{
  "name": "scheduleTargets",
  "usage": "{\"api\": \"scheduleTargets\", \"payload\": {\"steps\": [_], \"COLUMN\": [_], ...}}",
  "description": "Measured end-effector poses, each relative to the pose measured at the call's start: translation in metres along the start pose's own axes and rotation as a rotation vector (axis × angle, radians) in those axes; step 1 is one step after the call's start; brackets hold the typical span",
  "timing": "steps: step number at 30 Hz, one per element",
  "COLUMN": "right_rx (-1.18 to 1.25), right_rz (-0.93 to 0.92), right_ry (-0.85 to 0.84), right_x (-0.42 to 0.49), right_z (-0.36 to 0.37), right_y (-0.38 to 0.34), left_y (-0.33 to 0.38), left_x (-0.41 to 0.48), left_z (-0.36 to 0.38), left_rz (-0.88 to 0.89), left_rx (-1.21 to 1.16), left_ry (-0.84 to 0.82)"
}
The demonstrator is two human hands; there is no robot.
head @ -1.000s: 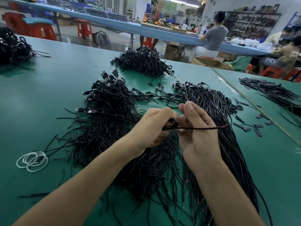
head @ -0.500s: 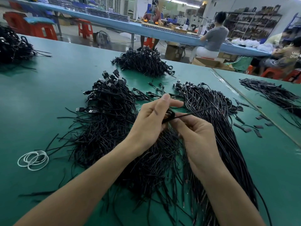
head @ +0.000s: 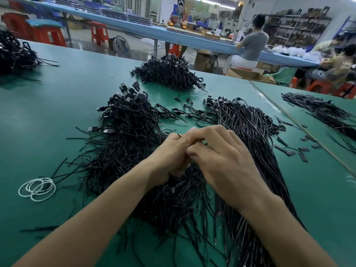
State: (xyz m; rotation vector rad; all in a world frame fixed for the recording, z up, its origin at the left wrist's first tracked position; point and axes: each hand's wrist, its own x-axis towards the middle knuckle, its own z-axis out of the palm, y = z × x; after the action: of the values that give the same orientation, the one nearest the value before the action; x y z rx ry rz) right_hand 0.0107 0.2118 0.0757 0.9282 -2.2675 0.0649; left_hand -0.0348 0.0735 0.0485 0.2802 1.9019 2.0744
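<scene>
My left hand (head: 169,157) and my right hand (head: 221,160) are pressed together over the middle of the green table (head: 57,112). Both curl round one thin black cable, of which only a short tip (head: 179,135) pokes out above my left knuckles. The rest of that cable is hidden inside my fingers. Under my hands lie two big heaps of black cables: a tangled one with USB plugs (head: 123,135) on the left and a straighter bundle (head: 250,135) on the right.
A coiled pile of cables (head: 169,74) sits farther back, another heap (head: 13,53) at the far left. White rubber bands (head: 37,187) lie at the left front. Small black sleeves (head: 292,151) are scattered right, near the table seam. People sit at blue benches behind.
The free end of the cable, which stuck out to the right before, has been coiled in. My right hand has closed over my left, hiding the loop.
</scene>
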Motion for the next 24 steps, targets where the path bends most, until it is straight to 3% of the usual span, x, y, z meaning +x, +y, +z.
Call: {"api": "scheduleTargets", "payload": {"steps": [2,6,11,15,24], "right_rx": [0.101,0.455,0.620,0.607,0.374], "right_rz": [-0.004,0.268,0.493,0.379,0.141], "right_ry": [-0.102,-0.146,-0.141,-0.263,-0.228], "right_x": [0.003,-0.002,-0.005,-0.005,-0.006], "right_z": [-0.004,0.000,0.001,-0.003,-0.010], "right_y": [0.008,0.012,0.021,0.022,0.014], "left_y": [-0.001,-0.002,0.002,0.001,0.002], "left_x": [0.000,0.003,0.001,-0.006,-0.007], "left_z": [-0.001,-0.003,-0.011,-0.011,-0.007], "left_rz": [-0.135,-0.308,-0.299,-0.184,-0.215], "left_rx": [0.015,0.005,-0.046,0.267,0.387], "left_ry": [-0.069,-0.160,-0.459,-0.541,-0.468]}}
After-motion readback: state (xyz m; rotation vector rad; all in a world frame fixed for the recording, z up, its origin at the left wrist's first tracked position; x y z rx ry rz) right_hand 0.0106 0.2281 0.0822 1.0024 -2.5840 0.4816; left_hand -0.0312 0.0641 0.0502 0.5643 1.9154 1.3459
